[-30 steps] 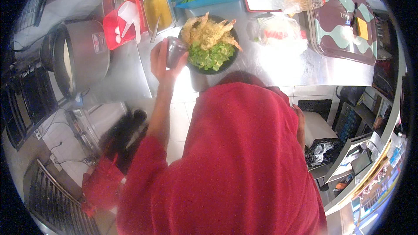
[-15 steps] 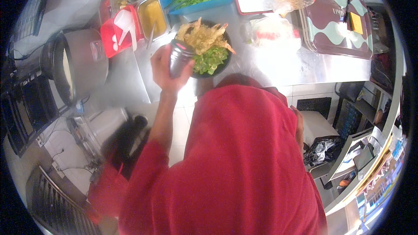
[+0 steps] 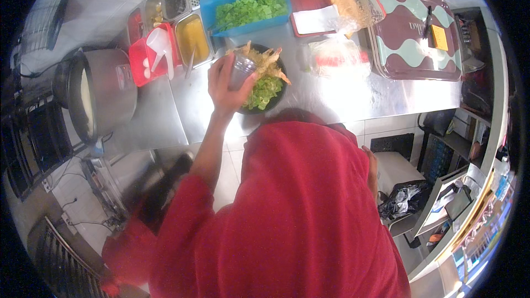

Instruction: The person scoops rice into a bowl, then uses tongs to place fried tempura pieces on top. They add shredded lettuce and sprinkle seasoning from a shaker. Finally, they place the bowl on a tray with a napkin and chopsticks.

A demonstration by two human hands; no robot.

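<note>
My left hand (image 3: 225, 87) is wrapped round a small dark cylindrical shaker jar (image 3: 241, 72), held tilted over a black bowl (image 3: 282, 91). Inside the bowl, golden battered fried prawns (image 3: 268, 62) lie at the far side and green lettuce (image 3: 260, 95) at the near side. The jar and hand cover the bowl's left part. Beside my red shirt on the right, a strip of my right hand (image 3: 371, 172) shows low at my side; its fingers are mostly hidden.
Behind the bowl is a blue tub of chopped greens (image 3: 251, 6). To the left are a metal pan of yellow liquid (image 3: 193, 37), a red basket with a white scoop (image 3: 144, 55) and a large pot (image 3: 113, 85). Rightward lie a plastic-wrapped bundle (image 3: 338, 58) and a patterned tray (image 3: 414, 65).
The view has shifted slightly, with the counter lower in it. My left hand has turned the jar further over the bowl. My right hand stays at my side.
</note>
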